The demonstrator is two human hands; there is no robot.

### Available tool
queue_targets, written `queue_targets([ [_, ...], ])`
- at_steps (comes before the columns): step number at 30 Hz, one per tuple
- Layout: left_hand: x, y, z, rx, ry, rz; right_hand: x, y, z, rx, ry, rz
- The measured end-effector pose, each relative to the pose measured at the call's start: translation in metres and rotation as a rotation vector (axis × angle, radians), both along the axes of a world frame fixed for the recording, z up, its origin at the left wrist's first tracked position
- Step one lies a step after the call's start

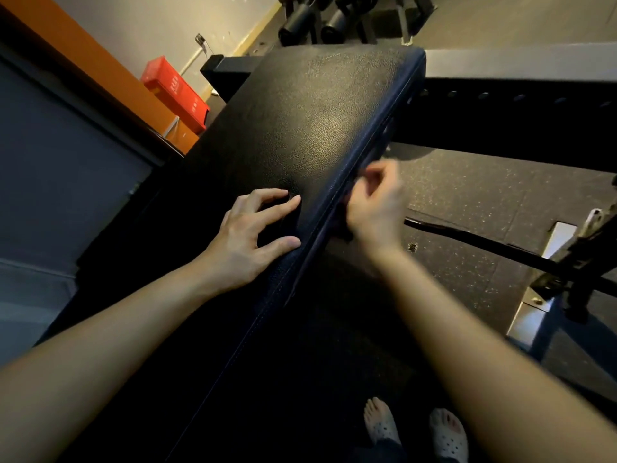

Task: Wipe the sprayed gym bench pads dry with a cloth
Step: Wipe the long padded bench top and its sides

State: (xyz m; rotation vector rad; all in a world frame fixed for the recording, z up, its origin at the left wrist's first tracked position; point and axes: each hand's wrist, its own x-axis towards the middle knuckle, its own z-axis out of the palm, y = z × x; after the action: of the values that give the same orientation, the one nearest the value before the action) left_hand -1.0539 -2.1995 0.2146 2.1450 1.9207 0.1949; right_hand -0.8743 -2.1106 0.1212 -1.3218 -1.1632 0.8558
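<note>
A long black textured bench pad (300, 128) runs diagonally from the lower left to the upper right. My left hand (247, 238) rests on its top near the right seam, fingers spread and fingertips touching the surface. My right hand (374, 205), blurred, is at the pad's right side edge with its fingers curled. It seems to grip a dark cloth (342, 225) pressed against that side; only a small dark fold shows under the palm. I cannot make out any wet patches on the pad in this dim light.
Black speckled rubber flooring (467, 202) lies to the right, crossed by a black bar (467, 238) and a metal frame (567, 262). A red box (173, 91) stands by the wall at the back left. Roller pads (317, 21) sit behind the bench. My feet in white clogs (414, 429) are below.
</note>
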Motion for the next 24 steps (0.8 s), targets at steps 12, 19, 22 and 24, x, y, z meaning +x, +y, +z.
queue_targets([
  [12, 0.0, 0.002, -0.003, 0.025, 0.01, 0.004, -0.035, -0.176, -0.005, -0.145, 0.2, 0.352],
  [19, 0.0, 0.0, -0.006, 0.03, 0.011, 0.012, -0.024, -0.094, -0.017, -0.249, 0.204, 0.132],
  [22, 0.001, 0.0, -0.006, 0.026, -0.01, 0.022, -0.036, -0.144, -0.015, -0.237, 0.246, 0.221],
  [24, 0.001, -0.001, -0.005, 0.025, -0.009, 0.021, -0.04, -0.187, -0.012, -0.252, 0.268, 0.388],
])
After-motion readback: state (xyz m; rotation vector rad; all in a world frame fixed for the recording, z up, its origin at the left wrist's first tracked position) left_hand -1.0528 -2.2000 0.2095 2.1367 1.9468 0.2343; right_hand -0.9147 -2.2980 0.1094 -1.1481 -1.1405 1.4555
